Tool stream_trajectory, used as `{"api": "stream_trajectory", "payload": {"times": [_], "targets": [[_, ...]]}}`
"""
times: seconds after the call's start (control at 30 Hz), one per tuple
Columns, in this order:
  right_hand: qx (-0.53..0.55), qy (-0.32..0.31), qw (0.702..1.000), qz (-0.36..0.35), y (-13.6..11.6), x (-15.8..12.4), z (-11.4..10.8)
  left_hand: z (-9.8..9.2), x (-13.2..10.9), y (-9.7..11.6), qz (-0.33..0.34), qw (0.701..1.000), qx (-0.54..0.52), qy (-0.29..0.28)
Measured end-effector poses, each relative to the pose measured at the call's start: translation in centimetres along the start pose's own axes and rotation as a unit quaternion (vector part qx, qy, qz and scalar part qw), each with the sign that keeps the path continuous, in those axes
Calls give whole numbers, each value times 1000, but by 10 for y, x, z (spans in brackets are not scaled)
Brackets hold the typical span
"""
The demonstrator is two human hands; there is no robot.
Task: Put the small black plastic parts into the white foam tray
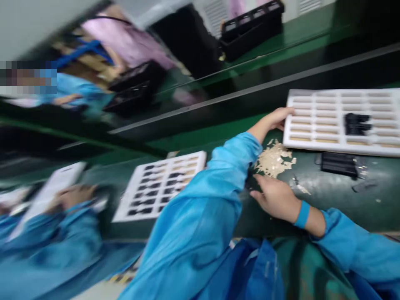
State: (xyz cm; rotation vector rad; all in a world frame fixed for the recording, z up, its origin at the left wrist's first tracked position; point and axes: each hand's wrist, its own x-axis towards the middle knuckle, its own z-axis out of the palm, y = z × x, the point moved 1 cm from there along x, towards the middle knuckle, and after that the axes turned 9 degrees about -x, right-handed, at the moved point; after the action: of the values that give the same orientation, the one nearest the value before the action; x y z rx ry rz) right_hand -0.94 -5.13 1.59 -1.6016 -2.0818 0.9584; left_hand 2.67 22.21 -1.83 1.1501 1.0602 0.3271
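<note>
My left hand (275,120) reaches across the green table and grips the left edge of a white slotted tray (315,143). Most slots of this tray hold tan strips, and a black part (356,123) lies in one. Just below that hand is a pile of tan scraps (274,160). My right hand (276,199), with a blue band at the wrist, rests palm down on the table beside the pile, fingers stretched to the left and nothing visibly in them. The picture is tilted and blurred.
A black block (339,163) lies on the table below the tray. A second white tray (133,200) with dark parts sits to the left. A co-worker's hand (73,196) holds another white tray (46,196) at far left. Black trays (250,27) stand behind the conveyor.
</note>
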Motion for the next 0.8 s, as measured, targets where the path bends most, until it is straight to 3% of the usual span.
{"api": "stream_trajectory", "payload": {"times": [0.07, 0.13, 0.2, 0.3, 0.4, 0.47, 0.63, 0.8], "targets": [[-61, 65, 996, -21, 12, -16, -20, 0, 4, -5, 8, 1000, -17, -6], [-87, 132, 987, 2, 41, -45, -47, 0, 12, -9, 30, 999, -42, -4], [-118, 217, 966, 75, 78, -83, -76, 1, 20, -11, 63, 995, -72, 14], [-180, 307, 902, 246, 128, -129, -110, 4, 28, -10, 110, 987, -110, 49], [-272, 244, 846, 388, 146, -135, -119, 10, 36, -7, 125, 981, -129, 67], [-305, 188, 830, 428, 140, -120, -113, 14, 39, -6, 123, 981, -135, 69], [-304, 139, 834, 439, 119, -75, -98, 18, 42, -10, 105, 982, -137, 78], [-258, 116, 852, 441, 110, -63, -106, 19, 32, 0, 94, 979, -151, 97]]}}
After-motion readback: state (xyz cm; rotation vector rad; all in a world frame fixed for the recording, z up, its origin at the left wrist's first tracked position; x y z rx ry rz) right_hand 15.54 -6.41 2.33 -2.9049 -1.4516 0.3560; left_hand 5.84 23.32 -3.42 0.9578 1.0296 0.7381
